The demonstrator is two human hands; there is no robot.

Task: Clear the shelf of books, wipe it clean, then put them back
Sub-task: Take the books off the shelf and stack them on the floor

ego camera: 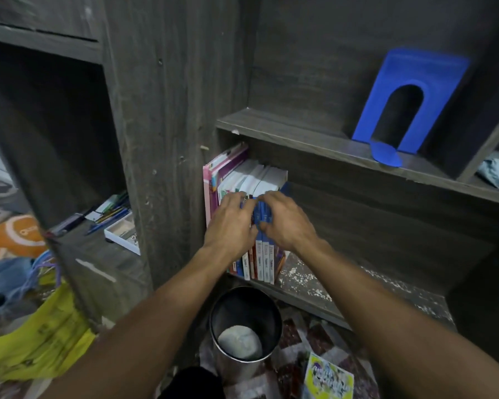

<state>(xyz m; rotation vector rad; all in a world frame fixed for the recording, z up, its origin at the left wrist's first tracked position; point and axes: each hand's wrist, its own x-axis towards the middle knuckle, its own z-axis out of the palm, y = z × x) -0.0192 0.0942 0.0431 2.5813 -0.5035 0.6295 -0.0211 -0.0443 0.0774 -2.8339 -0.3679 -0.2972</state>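
Bookcase (162,110): dark grey wood-grain board, matt and scuffed.
Lower shelf (357,292): flat board flecked with pale specks right of the books; it looks not yet wiped.
Books (264,254): upright row packed at the shelf's left end against the side wall, with glossy pink covers, slim blue-and-white spines and white page blocks. Probably coming out as one batch: squeeze from both ends, tip the spines forward and support underneath, since slick covers may slide.
Left hand (231,223): fingers curled over the spine tops, grasping the books.
Right hand (288,220): just beside it, fingers hooked on the blue spines, grasping too.
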